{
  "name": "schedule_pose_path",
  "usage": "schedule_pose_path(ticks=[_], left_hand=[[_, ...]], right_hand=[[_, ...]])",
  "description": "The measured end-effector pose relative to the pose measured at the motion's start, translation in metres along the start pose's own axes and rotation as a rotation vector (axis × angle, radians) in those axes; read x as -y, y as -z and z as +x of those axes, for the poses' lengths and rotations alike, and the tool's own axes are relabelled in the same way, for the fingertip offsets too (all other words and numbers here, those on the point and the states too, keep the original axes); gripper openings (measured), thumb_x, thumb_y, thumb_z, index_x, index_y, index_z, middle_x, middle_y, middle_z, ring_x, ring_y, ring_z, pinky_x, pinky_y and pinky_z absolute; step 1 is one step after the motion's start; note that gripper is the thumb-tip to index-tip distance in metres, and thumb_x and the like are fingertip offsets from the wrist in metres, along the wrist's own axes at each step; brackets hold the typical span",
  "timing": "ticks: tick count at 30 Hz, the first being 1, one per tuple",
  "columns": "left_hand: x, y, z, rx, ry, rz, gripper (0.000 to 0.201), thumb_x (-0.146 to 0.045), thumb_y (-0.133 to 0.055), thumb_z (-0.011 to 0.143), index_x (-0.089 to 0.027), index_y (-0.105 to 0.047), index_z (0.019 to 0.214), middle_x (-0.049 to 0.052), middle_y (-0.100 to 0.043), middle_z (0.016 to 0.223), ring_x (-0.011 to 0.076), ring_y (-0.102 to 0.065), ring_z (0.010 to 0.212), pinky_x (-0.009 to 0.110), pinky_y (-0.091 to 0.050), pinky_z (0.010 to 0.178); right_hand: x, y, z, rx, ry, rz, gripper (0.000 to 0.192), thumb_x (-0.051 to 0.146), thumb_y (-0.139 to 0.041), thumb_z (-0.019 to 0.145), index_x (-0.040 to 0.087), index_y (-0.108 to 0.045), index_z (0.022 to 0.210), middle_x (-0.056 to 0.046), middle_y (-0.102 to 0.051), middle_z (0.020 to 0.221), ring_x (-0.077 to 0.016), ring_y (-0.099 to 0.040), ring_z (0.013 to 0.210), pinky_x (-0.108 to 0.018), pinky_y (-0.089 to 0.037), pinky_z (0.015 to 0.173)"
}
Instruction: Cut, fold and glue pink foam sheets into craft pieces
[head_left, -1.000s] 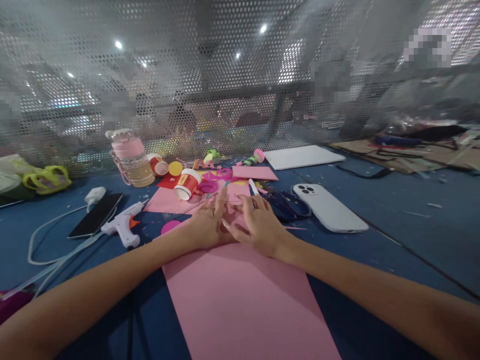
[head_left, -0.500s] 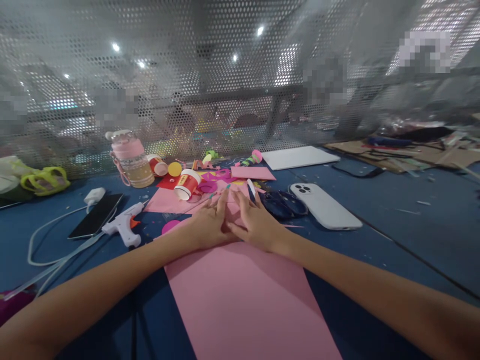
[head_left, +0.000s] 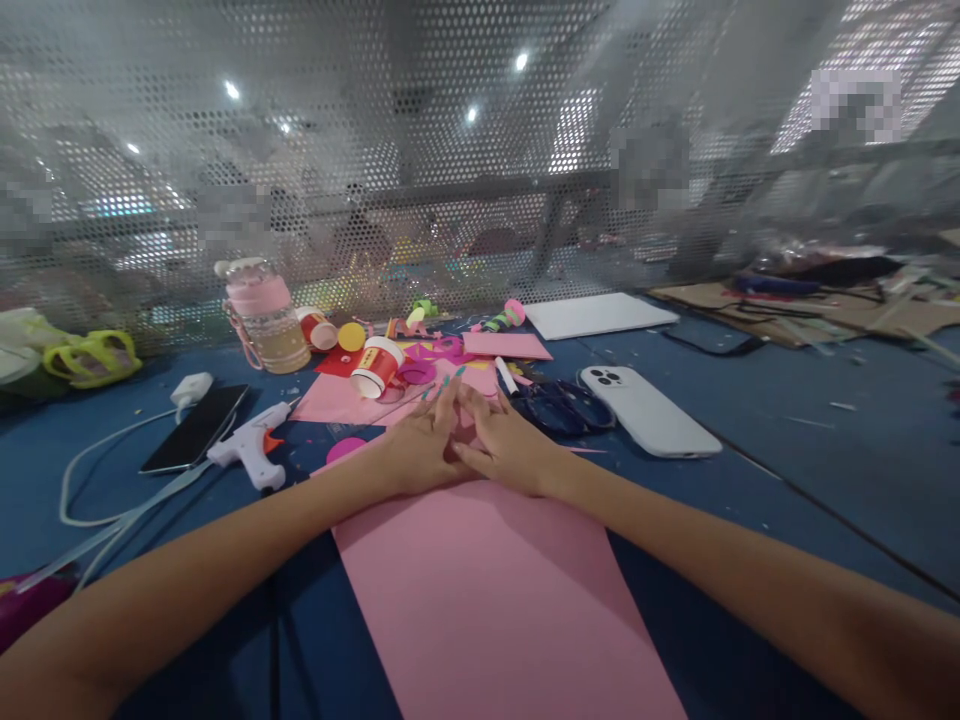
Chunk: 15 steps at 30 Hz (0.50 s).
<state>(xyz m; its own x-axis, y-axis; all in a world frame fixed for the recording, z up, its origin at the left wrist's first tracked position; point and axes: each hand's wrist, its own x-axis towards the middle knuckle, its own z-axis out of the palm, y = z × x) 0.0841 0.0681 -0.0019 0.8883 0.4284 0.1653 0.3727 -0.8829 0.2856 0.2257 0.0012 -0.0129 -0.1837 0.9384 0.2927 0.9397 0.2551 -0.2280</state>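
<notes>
A long sheet of pink paper (head_left: 487, 590) runs from the bottom edge up under my hands. My left hand (head_left: 427, 440) rests on its far part, fingers stretched forward. My right hand (head_left: 510, 440) lies beside it, fingers also extended and angled inward. The fingertips of both hands meet, and a patch of pink shows in the gap between them. No held object is visible in either hand. Just beyond the fingers are pink paper scraps, a red paper cup (head_left: 377, 367) on its side, and a white stick-like piece (head_left: 506, 376).
On the left are a white glue gun (head_left: 255, 445), a black phone (head_left: 196, 428), a charger (head_left: 191, 390) and a pink-topped bottle (head_left: 266, 315). To the right lie a dark blue pouch-like item (head_left: 566, 407) and a white phone (head_left: 649, 410). A perforated metal screen (head_left: 450, 170) stands behind.
The fingers of my right hand have drawn in closer to those of my left. The view has shifted slightly; the pink sheet and surrounding things stay in place.
</notes>
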Motion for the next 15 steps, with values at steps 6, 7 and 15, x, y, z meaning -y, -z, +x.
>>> schedule_pose_path(ticks=[6,7,15], left_hand=[[-0.0004,-0.0003,0.0009,0.015,0.012,0.035,0.097,-0.048,-0.053,0.068,-0.009,0.008,0.134,0.024,-0.020,0.139,0.0330,-0.023,0.127,0.047,-0.024,0.100],[-0.0005,-0.0002,0.0012,0.010,0.001,0.045,0.097,-0.047,-0.053,0.068,-0.009,0.009,0.134,0.024,-0.021,0.138,0.0330,-0.024,0.126,0.048,-0.023,0.100],[-0.0029,0.0002,0.0023,0.012,-0.024,0.106,0.092,-0.044,-0.051,0.070,-0.004,0.003,0.134,0.024,-0.040,0.128,0.0335,-0.031,0.123,0.048,-0.022,0.100]], right_hand=[[0.0025,0.0044,0.0000,0.029,0.007,-0.039,0.061,0.033,-0.038,0.079,0.002,-0.025,0.130,-0.022,-0.050,0.119,-0.0305,-0.039,0.118,-0.051,-0.022,0.098],[0.0024,0.0045,0.0000,0.023,0.023,-0.048,0.061,0.033,-0.038,0.079,0.001,-0.025,0.130,-0.022,-0.050,0.119,-0.0307,-0.040,0.117,-0.052,-0.022,0.098],[0.0031,0.0042,-0.0008,-0.067,0.010,-0.001,0.059,0.030,-0.039,0.078,0.002,-0.025,0.128,-0.020,-0.057,0.108,-0.0278,-0.048,0.108,-0.046,-0.030,0.093]])
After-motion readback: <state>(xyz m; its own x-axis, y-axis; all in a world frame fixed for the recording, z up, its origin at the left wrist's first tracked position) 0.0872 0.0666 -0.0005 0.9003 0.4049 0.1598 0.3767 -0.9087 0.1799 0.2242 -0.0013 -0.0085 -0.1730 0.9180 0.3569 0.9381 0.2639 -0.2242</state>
